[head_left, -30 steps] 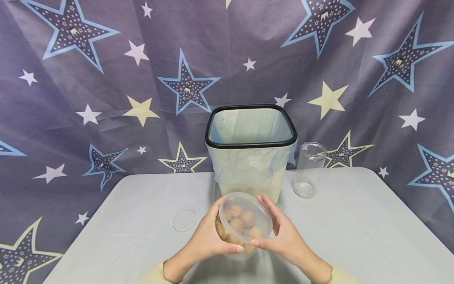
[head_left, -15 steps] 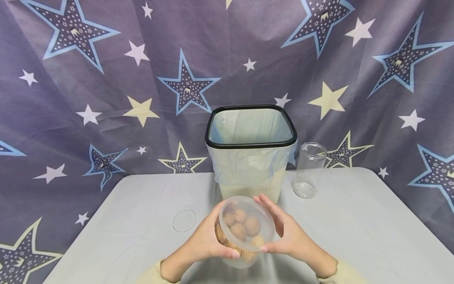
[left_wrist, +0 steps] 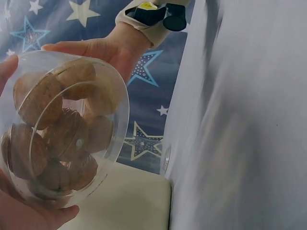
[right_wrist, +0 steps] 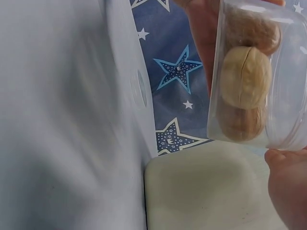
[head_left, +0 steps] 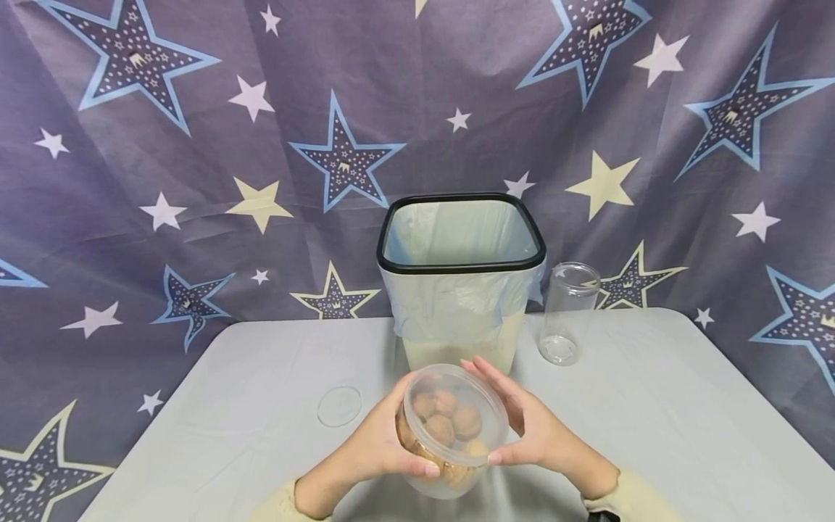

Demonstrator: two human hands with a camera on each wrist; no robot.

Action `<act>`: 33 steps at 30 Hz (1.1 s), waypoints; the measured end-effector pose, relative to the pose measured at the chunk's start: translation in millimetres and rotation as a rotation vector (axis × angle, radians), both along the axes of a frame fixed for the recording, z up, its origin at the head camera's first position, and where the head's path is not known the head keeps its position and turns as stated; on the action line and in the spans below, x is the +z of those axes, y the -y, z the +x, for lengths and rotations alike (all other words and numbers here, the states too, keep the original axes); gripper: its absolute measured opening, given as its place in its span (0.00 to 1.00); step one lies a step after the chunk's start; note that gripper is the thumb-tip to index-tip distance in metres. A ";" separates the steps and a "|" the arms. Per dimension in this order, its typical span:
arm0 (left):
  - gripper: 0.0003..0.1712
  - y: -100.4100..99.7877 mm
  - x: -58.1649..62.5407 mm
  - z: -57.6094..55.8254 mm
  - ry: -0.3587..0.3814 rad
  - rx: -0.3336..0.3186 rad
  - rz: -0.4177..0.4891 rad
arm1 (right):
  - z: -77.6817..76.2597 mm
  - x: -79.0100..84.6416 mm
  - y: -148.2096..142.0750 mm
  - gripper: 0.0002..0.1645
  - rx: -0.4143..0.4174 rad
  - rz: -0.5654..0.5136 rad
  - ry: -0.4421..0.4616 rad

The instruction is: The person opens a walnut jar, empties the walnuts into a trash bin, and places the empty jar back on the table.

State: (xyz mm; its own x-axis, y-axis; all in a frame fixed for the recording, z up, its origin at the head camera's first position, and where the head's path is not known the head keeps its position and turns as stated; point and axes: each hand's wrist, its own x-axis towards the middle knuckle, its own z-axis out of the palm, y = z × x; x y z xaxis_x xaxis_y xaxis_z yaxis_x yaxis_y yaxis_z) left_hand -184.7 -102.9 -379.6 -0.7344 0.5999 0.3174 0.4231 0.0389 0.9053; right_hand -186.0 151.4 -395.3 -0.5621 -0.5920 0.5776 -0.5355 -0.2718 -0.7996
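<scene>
A clear round plastic jar (head_left: 438, 484) of walnuts (head_left: 441, 429) is held tilted over the table, its translucent lid (head_left: 466, 402) facing up and to the right. My left hand (head_left: 385, 438) grips the jar's body from the left, thumb across its front. On the other side my right hand (head_left: 528, 428) spans the lid's rim, thumb at the front and fingers at the back. Through the jar's base in the left wrist view, several brown walnuts (left_wrist: 67, 134) show. In the right wrist view, a pale walnut (right_wrist: 245, 77) sits between darker ones, and the right thumb (right_wrist: 288, 177) presses the lid's edge.
Just behind the hands stands a white bin (head_left: 463, 312) with a black rim and a bluish liner. A tall clear jar (head_left: 567, 315) is upright to its right. One flat clear disc (head_left: 340, 406) lies on the grey-white table (head_left: 261, 420). A star-patterned curtain (head_left: 417, 109) hangs behind.
The jar has come slightly lower and nearer, its lid shifting a little right. My right hand has moved right and down with the lid's rim; the left keeps its grip.
</scene>
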 end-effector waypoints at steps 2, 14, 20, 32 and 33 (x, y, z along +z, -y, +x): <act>0.60 -0.3 0.2 0.0 -0.018 0.028 0.002 | 0.5 0.3 0.8 0.59 -0.004 -0.010 -0.005; 0.60 -3.9 -2.7 0.5 -0.120 0.303 -0.067 | 23.7 5.6 17.4 0.55 -0.371 0.062 0.173; 0.63 -6.1 -1.8 2.0 -0.138 0.425 -0.096 | 34.8 11.0 29.5 0.56 -0.484 0.087 0.401; 0.67 -11.7 -2.8 3.5 -0.174 0.494 -0.145 | 35.8 15.4 41.5 0.58 -0.545 0.054 0.532; 0.67 -12.3 -2.6 3.7 -0.179 0.490 -0.146 | 35.5 15.3 41.9 0.59 -0.544 0.049 0.536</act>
